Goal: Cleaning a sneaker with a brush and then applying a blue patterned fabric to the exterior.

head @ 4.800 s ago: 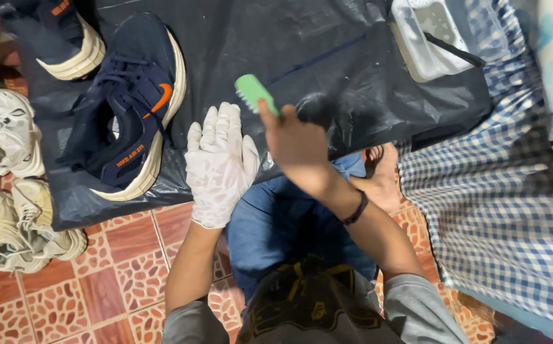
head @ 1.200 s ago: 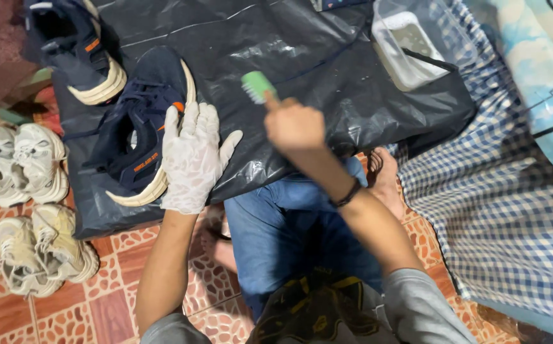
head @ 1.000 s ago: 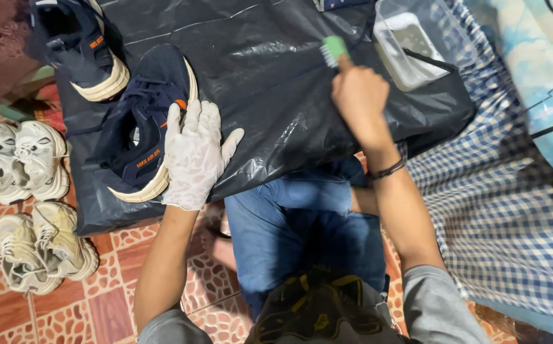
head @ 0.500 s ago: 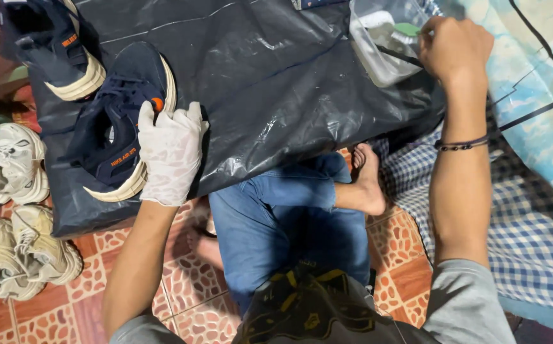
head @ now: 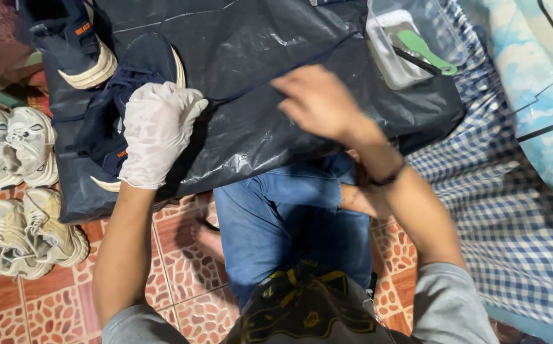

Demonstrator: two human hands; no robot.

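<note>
My left hand (head: 157,130), in a white glove, rests flat on a navy sneaker with orange trim (head: 127,95) lying on a black plastic sheet (head: 270,51). My right hand (head: 318,102) is bare, blurred and empty, fingers apart, hovering over the middle of the sheet. A green brush (head: 426,51) lies in a clear plastic tub (head: 391,60) at the sheet's far right corner. A second navy sneaker (head: 76,41) sits at the far left.
Two pairs of worn white sneakers (head: 15,153) (head: 31,232) lie on the red patterned tile floor at left. A blue checked cloth (head: 506,191) and a light blue patterned fabric (head: 531,76) cover the right side. My jeans-clad legs (head: 289,216) are folded below the sheet.
My right hand carried the green brush to the clear tub, left it there, and has drawn back empty over the sheet. My gloved left hand stayed on the sneaker.
</note>
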